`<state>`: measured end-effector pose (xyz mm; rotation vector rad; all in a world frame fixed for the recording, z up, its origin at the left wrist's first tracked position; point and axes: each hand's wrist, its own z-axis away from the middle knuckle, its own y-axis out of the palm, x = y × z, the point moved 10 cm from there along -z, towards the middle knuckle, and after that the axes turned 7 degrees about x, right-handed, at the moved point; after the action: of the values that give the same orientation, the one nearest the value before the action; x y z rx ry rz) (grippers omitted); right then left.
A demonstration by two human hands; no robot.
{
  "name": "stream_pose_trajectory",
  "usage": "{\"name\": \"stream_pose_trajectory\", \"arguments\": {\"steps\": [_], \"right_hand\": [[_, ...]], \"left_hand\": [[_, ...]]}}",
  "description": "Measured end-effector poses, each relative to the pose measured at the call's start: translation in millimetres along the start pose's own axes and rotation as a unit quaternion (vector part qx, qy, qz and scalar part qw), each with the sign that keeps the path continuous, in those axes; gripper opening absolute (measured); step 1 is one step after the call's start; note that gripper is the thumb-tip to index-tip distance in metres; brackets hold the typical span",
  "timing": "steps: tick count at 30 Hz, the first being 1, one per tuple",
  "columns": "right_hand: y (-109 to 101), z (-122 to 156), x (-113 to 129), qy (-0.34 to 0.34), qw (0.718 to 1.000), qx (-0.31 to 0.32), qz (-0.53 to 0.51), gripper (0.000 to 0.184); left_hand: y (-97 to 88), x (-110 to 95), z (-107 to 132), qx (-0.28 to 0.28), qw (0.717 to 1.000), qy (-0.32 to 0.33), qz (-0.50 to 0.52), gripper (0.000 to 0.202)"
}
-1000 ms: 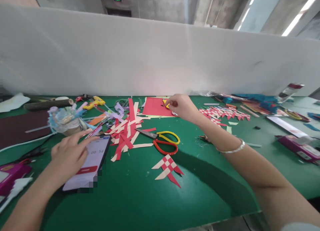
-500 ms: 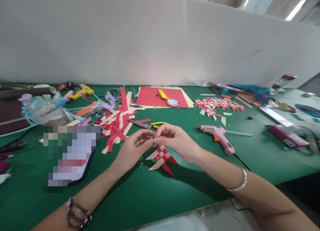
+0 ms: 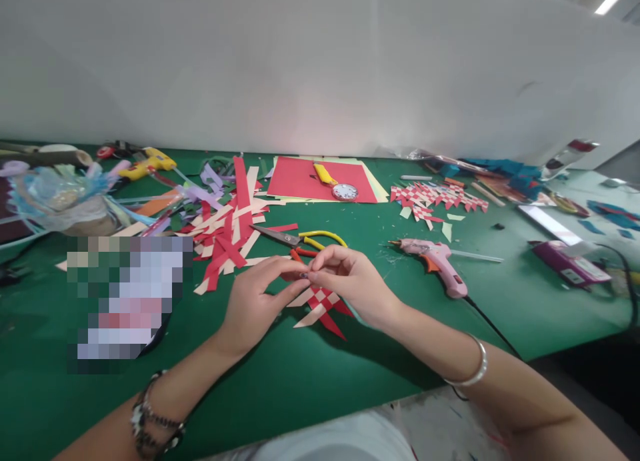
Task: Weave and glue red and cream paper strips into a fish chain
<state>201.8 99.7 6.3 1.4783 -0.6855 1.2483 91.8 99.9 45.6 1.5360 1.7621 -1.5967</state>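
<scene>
Both my hands meet in front of me, fingertips together. My left hand (image 3: 255, 301) is closed in a pinch, thumb against the fingers. Opposite it, my right hand (image 3: 357, 284) pinches too, its fingers curled. Whatever sits between the fingertips is too small and covered to make out. Just below them is a woven red and cream paper piece (image 3: 323, 303) with pointed strip ends, its upper part hidden by my fingers. I cannot tell whether my fingers touch it. Behind the hands lie scissors (image 3: 287, 236) with yellow and red handles, partly covered by my right hand.
Red and cream paper strips (image 3: 235, 231) are heaped left of the scissors. Beyond lie red sheets (image 3: 295, 178) with a yellow-handled round-dial object (image 3: 345, 192). A pink glue gun (image 3: 433, 258) and woven paper pieces (image 3: 435, 198) lie to the right, a blurred phone (image 3: 135, 294) to the left.
The view has tilted down a little, so the table things sit higher in it. More of the scissors' handles shows. My hands remain pinched together and now cover the woven piece's top.
</scene>
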Motion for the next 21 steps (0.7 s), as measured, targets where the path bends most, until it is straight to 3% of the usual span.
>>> {"name": "stream_pose_trajectory", "arguments": {"steps": [2, 4, 7, 9, 10, 12, 14, 16, 18, 21], "right_hand": [[2.5, 1.9, 0.2, -0.005, 1.000, 0.011, -0.003, 0.020], [5.6, 7.0, 3.8, -0.010, 1.000, 0.025, -0.003, 0.016], [12.2, 20.5, 13.7, -0.014, 0.997, 0.065, 0.034, 0.009], [13.3, 30.9, 23.4, -0.037, 0.984, 0.077, 0.154, 0.006], [13.8, 35.7, 28.3, -0.060, 0.964, 0.079, 0.248, 0.008], [18.2, 44.1, 31.0, -0.108, 0.882, 0.082, 0.452, 0.018], [26.6, 49.5, 18.6, -0.136, 0.777, 0.111, 0.604, 0.026], [32.0, 52.7, -0.3, -0.142, 0.702, 0.152, 0.681, 0.031], [33.1, 55.2, -14.6, -0.134, 0.669, 0.187, 0.706, 0.035], [29.3, 58.7, -17.5, -0.115, 0.680, 0.212, 0.693, 0.029]], "left_hand": [[-3.9, -5.1, 1.4, -0.009, 1.000, 0.017, -0.008, 0.009], [-6.5, -1.2, 1.2, -0.013, 1.000, -0.007, 0.021, 0.008], [-7.4, 26.7, 1.7, -0.033, 0.981, -0.121, 0.149, 0.015], [-3.6, 48.9, 5.1, -0.061, 0.942, -0.198, 0.264, 0.022], [-0.3, 57.0, 6.4, -0.069, 0.921, -0.223, 0.310, 0.024], [5.4, 65.7, 7.0, -0.067, 0.900, -0.248, 0.351, 0.027], [9.7, 64.0, 4.4, -0.024, 0.917, -0.243, 0.315, 0.025], [16.0, 53.0, 0.3, 0.061, 0.949, -0.208, 0.229, 0.020], [26.8, 40.2, -0.2, 0.168, 0.965, -0.160, 0.126, 0.016], [38.7, 31.6, 4.3, 0.276, 0.956, -0.103, -0.004, 0.018]]}}
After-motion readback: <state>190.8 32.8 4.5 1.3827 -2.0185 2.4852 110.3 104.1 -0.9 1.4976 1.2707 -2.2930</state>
